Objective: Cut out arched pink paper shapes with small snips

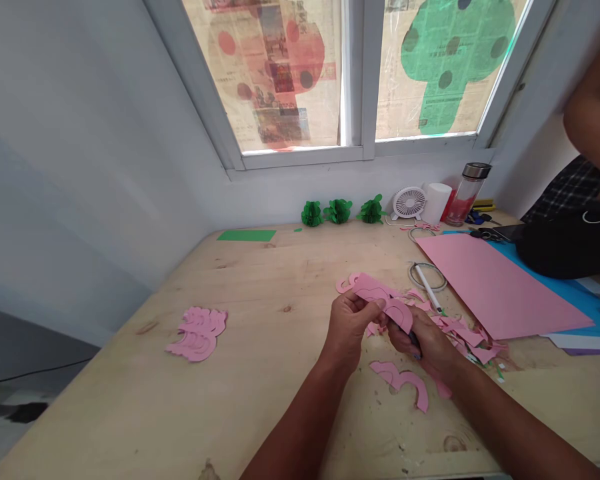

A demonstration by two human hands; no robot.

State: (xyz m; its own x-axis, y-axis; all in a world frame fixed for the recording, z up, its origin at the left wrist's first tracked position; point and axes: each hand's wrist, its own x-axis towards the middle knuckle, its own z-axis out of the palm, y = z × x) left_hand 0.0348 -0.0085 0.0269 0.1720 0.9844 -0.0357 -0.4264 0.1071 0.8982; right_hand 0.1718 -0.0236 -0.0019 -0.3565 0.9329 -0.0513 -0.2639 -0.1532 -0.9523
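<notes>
My left hand (pixel 347 323) pinches a piece of pink paper (pixel 370 288) that has curved outlines drawn on it. My right hand (pixel 427 340) is closed around dark-handled scissors (pixel 415 343), whose blades are mostly hidden behind the paper. A rounded part of the sheet hangs over the right fingers. Below the hands lies a wavy pink cut-out strip (pixel 403 383). Several pink scraps (pixel 463 333) are strewn to the right of my right hand. Far off to the left is a stack of scalloped pink cut-outs (pixel 199 332).
Pink sheets (pixel 500 287) overlie blue paper (pixel 560 300) on the right, near a black bag (pixel 570 240). A white pen (pixel 429 287) lies by a tape ring. Along the wall stand green paper figures (pixel 338 211), a small fan (pixel 409 203) and a glass bottle (pixel 467 193). Another person's arm (pixel 593 110) shows at right.
</notes>
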